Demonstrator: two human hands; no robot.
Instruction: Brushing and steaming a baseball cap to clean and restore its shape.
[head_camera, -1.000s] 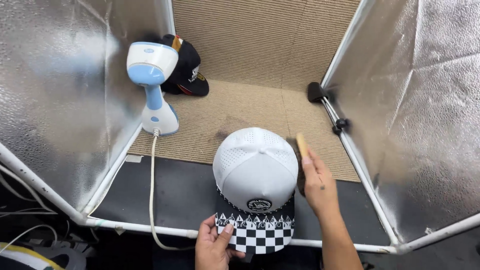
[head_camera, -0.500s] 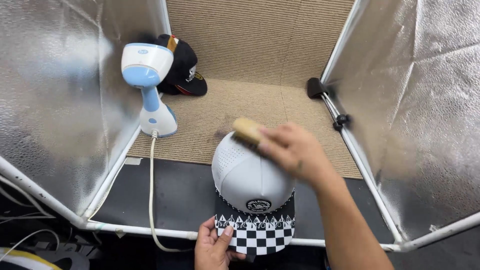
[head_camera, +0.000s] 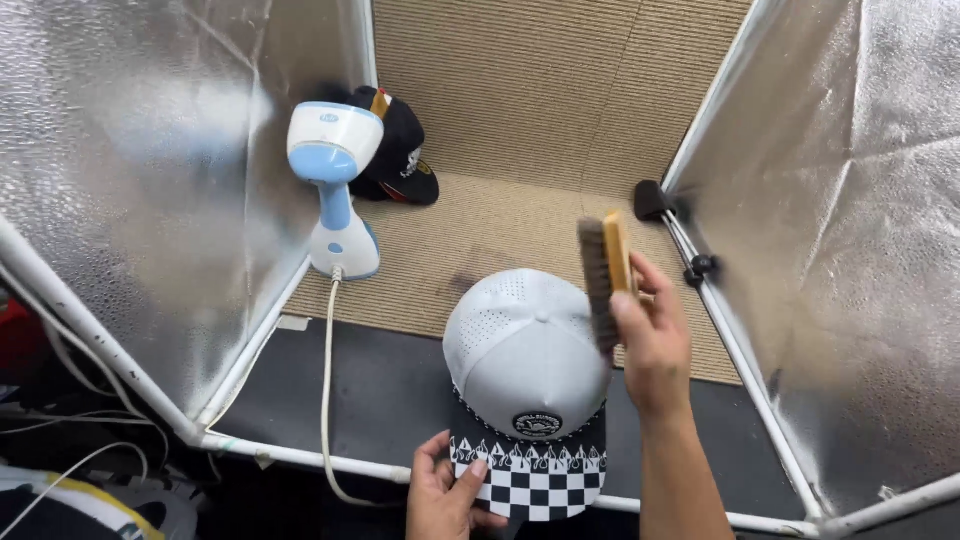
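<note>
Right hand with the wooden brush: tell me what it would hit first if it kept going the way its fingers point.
The right hand points up and away, toward the back of the booth. Past the brush it grips, the way looks free until the ribbed tan backdrop, though depth is hard to judge.

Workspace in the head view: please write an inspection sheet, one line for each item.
Surface: tan ribbed mat, with a dark mat nearer the camera.
Job's things: white cap with checkered brim; wooden brush, bristles facing the cap.
Clutter: black cap in the back corner; blue-and-white steamer standing upright.
Hands: left hand grips the brim; right hand holds the brush beside the cap's crown.
Cables: white cord runs from the steamer over the frame; more wires at lower left.
Surroundings: reflective silver panels on a white tube frame.
</note>
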